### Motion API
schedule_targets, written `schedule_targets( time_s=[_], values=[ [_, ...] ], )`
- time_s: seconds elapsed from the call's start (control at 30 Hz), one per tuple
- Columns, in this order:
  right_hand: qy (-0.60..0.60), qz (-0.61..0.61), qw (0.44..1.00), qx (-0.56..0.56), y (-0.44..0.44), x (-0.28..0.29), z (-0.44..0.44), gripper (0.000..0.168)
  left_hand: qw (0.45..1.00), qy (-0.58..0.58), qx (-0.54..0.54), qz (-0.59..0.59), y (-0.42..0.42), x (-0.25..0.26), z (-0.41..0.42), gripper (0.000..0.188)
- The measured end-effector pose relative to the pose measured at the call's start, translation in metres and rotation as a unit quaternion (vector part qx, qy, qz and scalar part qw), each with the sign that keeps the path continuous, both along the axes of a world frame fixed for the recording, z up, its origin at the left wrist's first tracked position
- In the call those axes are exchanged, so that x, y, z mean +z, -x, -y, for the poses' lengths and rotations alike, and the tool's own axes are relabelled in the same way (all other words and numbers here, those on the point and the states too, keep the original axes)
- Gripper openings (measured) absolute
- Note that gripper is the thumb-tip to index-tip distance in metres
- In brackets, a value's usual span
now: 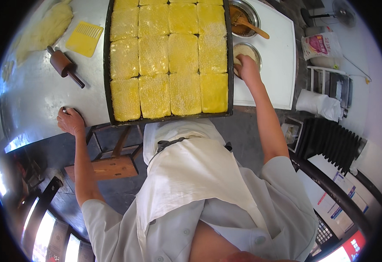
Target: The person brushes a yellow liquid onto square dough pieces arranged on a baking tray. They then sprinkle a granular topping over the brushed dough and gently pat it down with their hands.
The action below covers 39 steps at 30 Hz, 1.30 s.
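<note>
My right hand (247, 69) reaches into a metal bowl (260, 60) of pale seeds, probably sesame, with the fingers bent down. Whether it grips any seeds cannot be made out. On the metal worktop (43, 108), my left hand (71, 121) rests with curled fingers. A small pale and dark spot shows at its thumb; I cannot tell if it is a held object. Between my hands lies a black baking tray (107, 78) filled with rows of flat yellow dough pieces (154, 54). Many carry scattered seeds; the near right piece (214, 93) looks nearly bare.
Left of the tray are a yellow slotted dough scraper (84, 39), a wooden roller with handle (61, 63) and a dough mass (48, 26). A bowl of brown filling or paste (238, 24) holds a wooden spoon (253, 28) on the white board (277, 65). A wooden bench (112, 168) stands below.
</note>
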State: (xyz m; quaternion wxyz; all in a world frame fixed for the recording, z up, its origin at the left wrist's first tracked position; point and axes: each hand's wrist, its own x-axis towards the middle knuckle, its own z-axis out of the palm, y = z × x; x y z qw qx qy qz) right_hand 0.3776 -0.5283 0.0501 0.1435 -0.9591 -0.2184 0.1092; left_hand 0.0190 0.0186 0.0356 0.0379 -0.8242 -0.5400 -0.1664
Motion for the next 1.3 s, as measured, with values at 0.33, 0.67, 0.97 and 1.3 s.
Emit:
schedule_targets(
  time_s=[0.33,0.67,0.97,1.3],
  values=[
    [-0.454,-0.296,0.83,-0.13,-0.078,0.13,-0.091,0.026,1.0,0.004,0.007,0.015,-0.004,0.003,0.005,0.037],
    [-0.314,-0.155,0.935,0.049,-0.124,0.104,-0.161,0.022,0.999,0.023,-0.006,0.031,-0.005,0.0,0.002,0.036],
    [-0.373,-0.257,0.89,-0.05,-0.108,0.106,-0.209,0.023,0.999,0.033,-0.015,0.025,0.004,0.001,-0.001,0.034],
    [-0.392,-0.16,0.906,-0.016,-0.192,0.043,-0.33,0.013,0.998,0.047,-0.026,0.043,0.0,0.003,0.0,0.035]
  ],
)
